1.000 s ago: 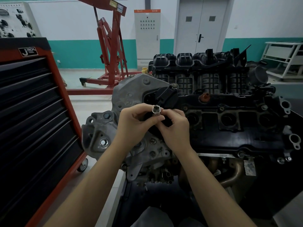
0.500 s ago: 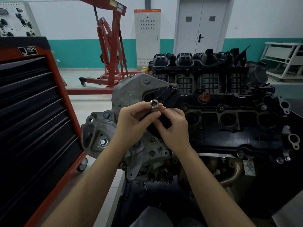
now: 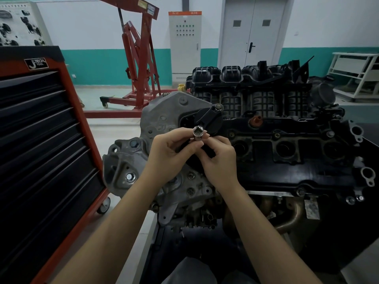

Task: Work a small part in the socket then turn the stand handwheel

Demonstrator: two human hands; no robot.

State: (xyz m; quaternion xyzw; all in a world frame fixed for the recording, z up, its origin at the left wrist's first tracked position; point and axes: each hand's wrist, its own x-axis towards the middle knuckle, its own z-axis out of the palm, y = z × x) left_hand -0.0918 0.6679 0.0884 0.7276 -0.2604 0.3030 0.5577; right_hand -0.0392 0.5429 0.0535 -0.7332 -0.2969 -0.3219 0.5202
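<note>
Hands: left hand (image 3: 168,154) and right hand (image 3: 220,160) meet in front of the chest, fingertips of both curled onto one small socket (image 3: 198,134); the right hand also seems to hold a dark tool beneath it, mostly hidden.
Change: a second ago the socket stood upright between the fingers; now it is tipped so its square drive hole faces the camera, and it sits a little higher and further left.
Meaning: judged from this, the socket is being turned over for inspection or lined up with the dark tool, not yet seated on any bolt.
Socket: short polished steel cylinder, bright rim, dark square recess.
Engine (image 3: 266,144): directly behind the hands; rough grey cast-aluminium cover at its left end, matte black ribbed plastic manifold on top, round plug wells.
Tool cabinet (image 3: 41,140): left, orange frame, smooth black drawers.
Engine hoist (image 3: 141,64): red painted steel, well behind.
</note>
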